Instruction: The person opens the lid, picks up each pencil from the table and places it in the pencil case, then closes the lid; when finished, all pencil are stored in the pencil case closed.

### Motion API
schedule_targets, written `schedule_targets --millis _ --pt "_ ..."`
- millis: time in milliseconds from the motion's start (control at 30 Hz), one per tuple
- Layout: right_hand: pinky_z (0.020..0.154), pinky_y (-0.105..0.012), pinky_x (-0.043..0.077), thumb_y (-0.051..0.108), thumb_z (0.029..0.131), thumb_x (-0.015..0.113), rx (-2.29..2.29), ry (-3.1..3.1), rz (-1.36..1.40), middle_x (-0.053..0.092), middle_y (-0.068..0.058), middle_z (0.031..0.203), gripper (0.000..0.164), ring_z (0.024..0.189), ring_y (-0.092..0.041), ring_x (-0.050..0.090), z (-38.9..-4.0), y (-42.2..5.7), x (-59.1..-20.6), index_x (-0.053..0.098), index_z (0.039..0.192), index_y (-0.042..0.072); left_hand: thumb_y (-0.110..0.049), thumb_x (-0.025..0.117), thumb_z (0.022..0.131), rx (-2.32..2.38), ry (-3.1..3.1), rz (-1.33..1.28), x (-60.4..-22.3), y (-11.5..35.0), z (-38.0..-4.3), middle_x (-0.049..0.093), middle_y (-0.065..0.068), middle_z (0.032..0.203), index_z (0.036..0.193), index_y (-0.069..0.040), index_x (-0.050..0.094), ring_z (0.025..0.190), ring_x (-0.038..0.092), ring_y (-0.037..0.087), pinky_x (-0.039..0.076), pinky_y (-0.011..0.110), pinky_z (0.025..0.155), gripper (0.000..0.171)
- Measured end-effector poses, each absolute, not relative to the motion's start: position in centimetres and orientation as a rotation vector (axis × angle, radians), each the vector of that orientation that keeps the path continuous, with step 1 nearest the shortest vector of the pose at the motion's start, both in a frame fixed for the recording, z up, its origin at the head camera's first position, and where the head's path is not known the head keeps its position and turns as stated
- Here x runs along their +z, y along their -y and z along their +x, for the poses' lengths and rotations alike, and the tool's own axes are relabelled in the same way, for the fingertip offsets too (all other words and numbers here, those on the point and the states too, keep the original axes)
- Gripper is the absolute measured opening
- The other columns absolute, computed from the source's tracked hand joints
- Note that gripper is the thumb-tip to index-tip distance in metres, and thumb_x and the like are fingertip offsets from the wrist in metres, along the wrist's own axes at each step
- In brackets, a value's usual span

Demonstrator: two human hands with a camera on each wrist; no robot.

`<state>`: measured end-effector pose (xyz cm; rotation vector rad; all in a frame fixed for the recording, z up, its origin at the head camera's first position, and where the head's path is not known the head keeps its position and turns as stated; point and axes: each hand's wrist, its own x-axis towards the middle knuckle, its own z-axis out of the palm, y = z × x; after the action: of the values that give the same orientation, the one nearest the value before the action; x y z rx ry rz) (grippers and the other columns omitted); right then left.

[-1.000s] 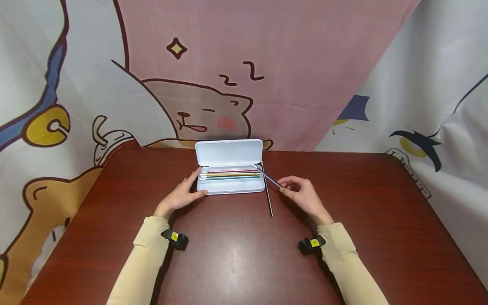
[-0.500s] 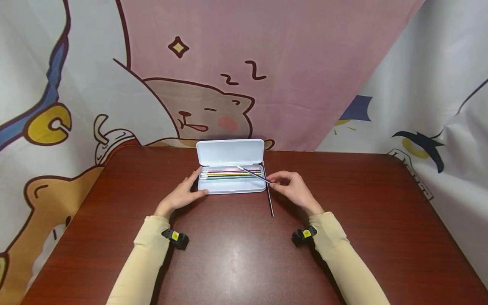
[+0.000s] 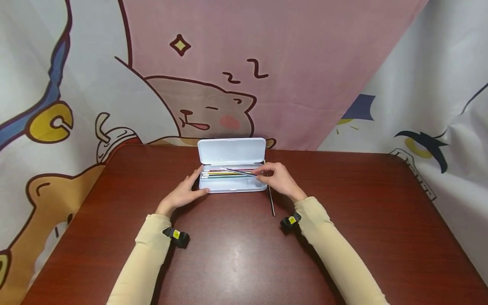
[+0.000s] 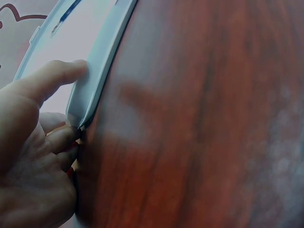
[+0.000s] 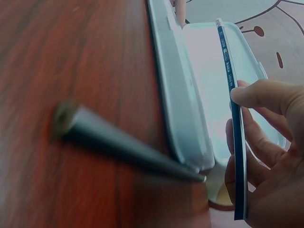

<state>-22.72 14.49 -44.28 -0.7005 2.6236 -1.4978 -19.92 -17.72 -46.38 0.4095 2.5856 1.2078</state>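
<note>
A pale blue pencil case [image 3: 228, 186] stands near the back of the table with its lid [image 3: 231, 151] raised. My left hand [image 3: 182, 195] grips its left end, the thumb over the front rim and the fingers against the end wall. Several coloured pencils [image 3: 213, 174] lie lengthwise in the case's rear compartment. Between thumb and fingers, my right hand [image 3: 281, 180] pinches a dark blue pencil [image 5: 229, 71] with lettering on its side. Its eraser end points left over the case, slightly slanted across the other pencils.
Another dark pencil [image 3: 272, 204] lies on the brown table [image 3: 228, 262] just off the case's right end, partly hidden under the right hand in the head view. A printed cartoon cloth [image 3: 305, 63] hangs directly behind the table.
The right hand has moved left with the dark blue pencil, from beyond the case's right end to over it, and the pencil now lies flatter. The left hand has stayed on the case.
</note>
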Motion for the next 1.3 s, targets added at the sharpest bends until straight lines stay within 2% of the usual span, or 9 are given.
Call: schedule_targets --millis 200,533,667,1100,1300 --pt "0.067 -0.025 0.046 -0.002 0.081 0.069 -1.511 -2.607 -0.739 0.07 -0.004 0.089 0.018 0.076 -0.016 0.057 -23.4 -12.6 -43.7 0.077 0.097 0.004 -0.028 0.067 0.09 1.207 -2.584 0.404 -46.5 17.8 -20.0 0.016 0.024 0.156 0.155 -0.009 0.012 0.143 0.012 0.039 0.002 0.052 0.114 0.088" --pt "0.074 -0.027 0.048 0.0 0.084 0.069 -1.407 -2.595 -0.782 0.071 -0.004 0.088 0.017 0.08 -0.014 0.058 -24.9 -10.0 -44.2 0.077 0.098 0.003 -0.028 0.067 0.09 1.21 -2.598 0.423 -46.6 18.0 -20.0 0.017 0.027 0.155 0.155 -0.006 0.013 0.143 0.012 0.041 0.002 0.052 0.114 0.087" --pt "0.072 -0.027 0.048 0.0 0.084 0.068 -1.349 -2.6 -0.807 0.071 -0.004 0.086 0.017 0.078 -0.014 0.058 -25.5 -9.3 -44.6 0.077 0.098 0.002 -0.029 0.067 0.09 1.206 -2.602 0.418 -46.6 18.0 -20.0 0.017 0.026 0.155 0.155 -0.006 0.014 0.143 0.012 0.041 0.002 0.053 0.114 0.087" --pt "0.072 -0.027 0.046 -0.001 0.083 0.068 -1.301 -2.669 -0.742 0.07 -0.006 0.09 0.017 0.079 -0.014 0.057 -25.9 -8.6 -45.7 0.077 0.097 0.003 -0.03 0.066 0.09 1.189 -2.595 0.392 -46.3 17.9 -20.0 0.015 0.024 0.156 0.155 -0.009 0.014 0.143 0.011 0.04 0.002 0.052 0.114 0.086" --pt "0.077 -0.029 0.048 -0.001 0.084 0.067 -1.362 -2.649 -0.751 0.071 -0.008 0.094 0.017 0.086 -0.017 0.061 -25.8 -8.6 -45.9 0.076 0.099 0.003 -0.028 0.067 0.09 1.196 -2.599 0.403 -46.4 17.9 -20.0 0.017 0.025 0.156 0.155 -0.006 0.014 0.143 0.011 0.04 0.002 0.051 0.114 0.086"
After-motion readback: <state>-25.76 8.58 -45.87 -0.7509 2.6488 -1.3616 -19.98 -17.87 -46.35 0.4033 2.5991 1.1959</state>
